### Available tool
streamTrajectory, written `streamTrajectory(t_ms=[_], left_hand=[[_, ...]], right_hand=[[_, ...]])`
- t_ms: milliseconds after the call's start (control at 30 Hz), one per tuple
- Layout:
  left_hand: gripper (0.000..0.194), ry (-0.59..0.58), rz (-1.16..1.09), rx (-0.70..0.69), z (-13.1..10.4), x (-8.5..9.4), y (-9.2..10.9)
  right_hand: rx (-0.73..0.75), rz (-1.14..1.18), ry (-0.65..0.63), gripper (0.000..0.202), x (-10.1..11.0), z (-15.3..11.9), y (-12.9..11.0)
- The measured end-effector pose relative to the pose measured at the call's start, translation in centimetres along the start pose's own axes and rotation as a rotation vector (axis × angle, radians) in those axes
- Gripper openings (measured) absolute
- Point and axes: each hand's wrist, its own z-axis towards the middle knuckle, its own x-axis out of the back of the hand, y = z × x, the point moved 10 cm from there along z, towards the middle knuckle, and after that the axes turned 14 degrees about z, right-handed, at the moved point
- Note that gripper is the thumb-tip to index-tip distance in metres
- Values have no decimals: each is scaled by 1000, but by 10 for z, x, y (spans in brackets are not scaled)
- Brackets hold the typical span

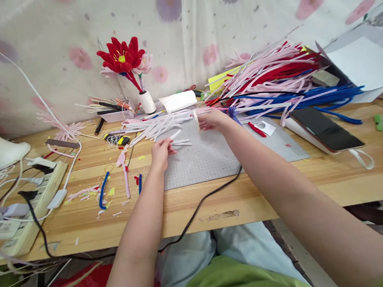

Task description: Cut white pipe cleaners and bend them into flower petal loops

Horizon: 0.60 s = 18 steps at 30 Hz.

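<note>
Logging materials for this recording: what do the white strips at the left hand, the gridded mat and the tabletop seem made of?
White strips: perhaps fuzzy fibre, matte, with soft edges.
Gridded mat: probably plastic, dull grey and flat.
Tabletop: apparently wood, faintly glossy, with visible grain.

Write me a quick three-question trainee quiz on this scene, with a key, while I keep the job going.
1. Which of the person's hands holds a white strip?
2. True or false: the power strip lies to the left of the mat.
3. What is at the fingertips of the right hand?
A. The phone
B. A white ring
C. The red flower

Key: 1. The left hand. 2. True. 3. B.
</note>
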Motion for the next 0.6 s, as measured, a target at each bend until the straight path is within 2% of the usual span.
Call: streamTrajectory(t_ms=[67, 133, 233, 300, 433, 467, 533, 600], left_hand=[[12, -1, -45, 7, 0, 1, 0], [12, -3, -79, 16, 1, 1, 0], [12, -9, -106, 30, 2, 0, -1], [12, -7, -125, 38, 2, 1, -1], [15, -26, -162, 58, -4, 4, -6], [15, -44, -154, 64, -7, 4, -8], [13, -103, -108, 68, -14, 2, -11], [13, -153, -65, 64, -20, 0, -14]], right_hand=[[-280, 289, -81, 16, -6, -23, 19], [-331, 484, -159, 15, -15, -46, 16], [-307, 464, -353, 24, -35, -72, 11], [-202, 259, -348, 30, -34, -74, 11], [110, -395, 7, 29, 3, -62, -3], [166, -515, 57, 30, 8, -60, -7], [264, -664, 44, 36, 6, -60, -12], [376, -736, -60, 42, -9, -63, -15]])
